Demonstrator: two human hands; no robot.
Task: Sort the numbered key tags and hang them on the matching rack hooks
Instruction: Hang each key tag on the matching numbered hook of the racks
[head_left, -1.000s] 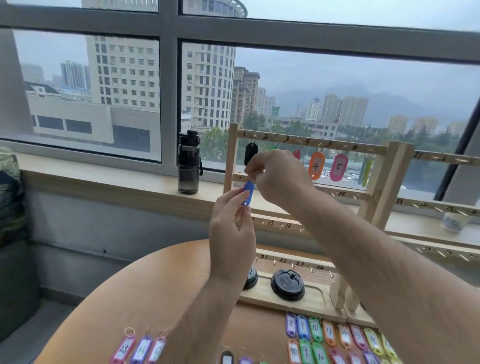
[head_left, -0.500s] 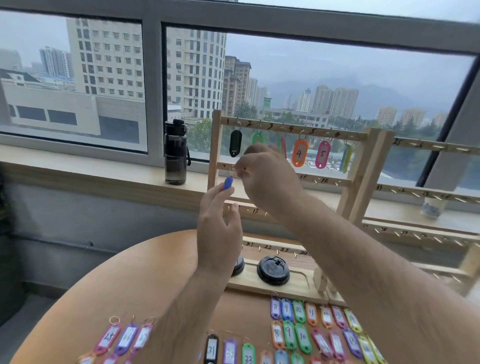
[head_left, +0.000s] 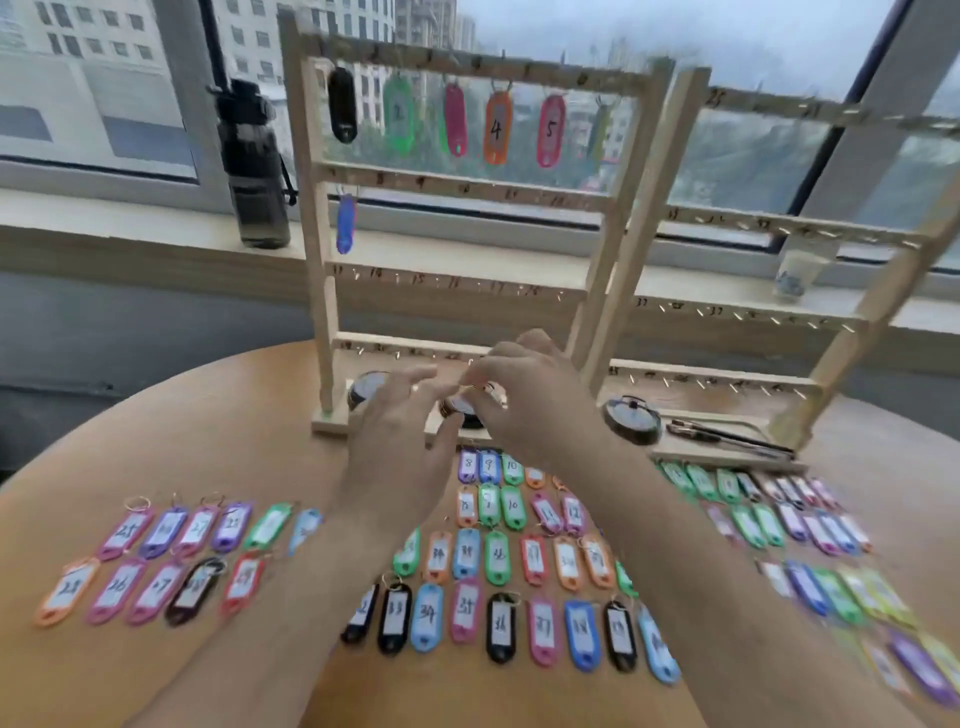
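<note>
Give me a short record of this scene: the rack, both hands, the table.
rack top row: six tags hang, including orange tag 4 and pink tag 5
second row: one blue tag, first hook
left hand: fingers straight, over rack base
right hand: beside it, grip too blurred to tell
table: numbered tags in rows

Soft overcast daylight from window (head_left: 727, 156); motion blur throughout, worst at right edge; wide-angle bowing.
</note>
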